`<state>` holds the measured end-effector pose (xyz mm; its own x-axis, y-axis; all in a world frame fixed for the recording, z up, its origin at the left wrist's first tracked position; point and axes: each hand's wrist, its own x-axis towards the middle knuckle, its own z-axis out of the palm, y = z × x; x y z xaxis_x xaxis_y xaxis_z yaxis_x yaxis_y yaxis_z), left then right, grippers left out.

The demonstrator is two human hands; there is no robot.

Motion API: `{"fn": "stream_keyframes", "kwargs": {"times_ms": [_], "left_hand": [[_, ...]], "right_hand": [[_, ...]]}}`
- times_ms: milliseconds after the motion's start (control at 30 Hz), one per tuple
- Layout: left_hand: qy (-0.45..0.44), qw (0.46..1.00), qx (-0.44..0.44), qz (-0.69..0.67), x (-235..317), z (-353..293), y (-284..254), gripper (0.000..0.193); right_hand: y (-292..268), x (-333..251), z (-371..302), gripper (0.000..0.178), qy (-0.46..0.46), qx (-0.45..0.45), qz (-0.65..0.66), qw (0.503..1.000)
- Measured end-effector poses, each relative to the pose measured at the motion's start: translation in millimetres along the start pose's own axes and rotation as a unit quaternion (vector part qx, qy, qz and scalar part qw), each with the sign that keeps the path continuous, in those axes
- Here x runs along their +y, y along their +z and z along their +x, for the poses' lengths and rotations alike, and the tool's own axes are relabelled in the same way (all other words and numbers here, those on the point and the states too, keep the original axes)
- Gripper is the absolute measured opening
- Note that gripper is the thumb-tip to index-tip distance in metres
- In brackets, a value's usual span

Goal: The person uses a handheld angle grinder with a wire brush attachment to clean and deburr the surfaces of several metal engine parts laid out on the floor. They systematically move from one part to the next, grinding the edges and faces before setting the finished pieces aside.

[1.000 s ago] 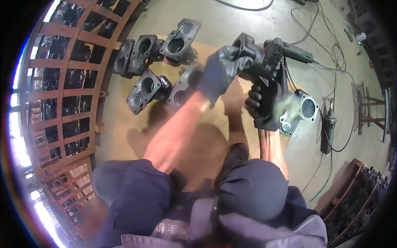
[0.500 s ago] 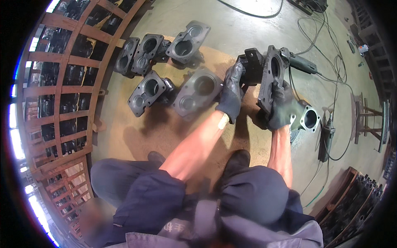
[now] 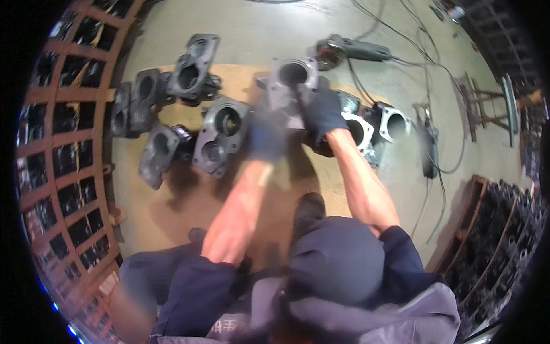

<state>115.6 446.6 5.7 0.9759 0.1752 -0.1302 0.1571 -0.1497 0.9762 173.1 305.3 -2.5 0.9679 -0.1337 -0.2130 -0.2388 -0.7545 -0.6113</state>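
A grey flanged metal casting (image 3: 282,96) is held up ahead of both hands, its bored flange turned to the viewer. Its right side is clasped by the right grip (image 3: 325,113); at the blurred left grip (image 3: 267,139), closure cannot be told. Left of the left grip, five similar castings (image 3: 220,137) are grouped; right of the right grip, two bright-ringed flanges (image 3: 383,125) are seen, and beyond it an angle grinder (image 3: 366,50). The held piece is judged unfinished, being not yet set down; whether the five are finished cannot be determined.
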Motion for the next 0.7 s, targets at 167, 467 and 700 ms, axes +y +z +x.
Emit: {"fn": "stream_keyframes", "kwargs": {"times_ms": [167,467,700], "left_hand": [[-0.054,0.985,0.010,-0.161,-25,-3,-3,0.051],[0.134,0.963,0.141,0.188,2,-55,14,0.052],[-0.064,0.990,-0.100,-0.077,-24,-126,77,0.046]], "right_hand": [[-29,-8,-29,0.053,-0.019,-0.064,-0.039,0.997],[-95,69,-50,0.045,-0.183,0.080,-0.157,0.967],[-78,76,-27,0.022,-0.072,-0.156,-0.279,0.945]]}}
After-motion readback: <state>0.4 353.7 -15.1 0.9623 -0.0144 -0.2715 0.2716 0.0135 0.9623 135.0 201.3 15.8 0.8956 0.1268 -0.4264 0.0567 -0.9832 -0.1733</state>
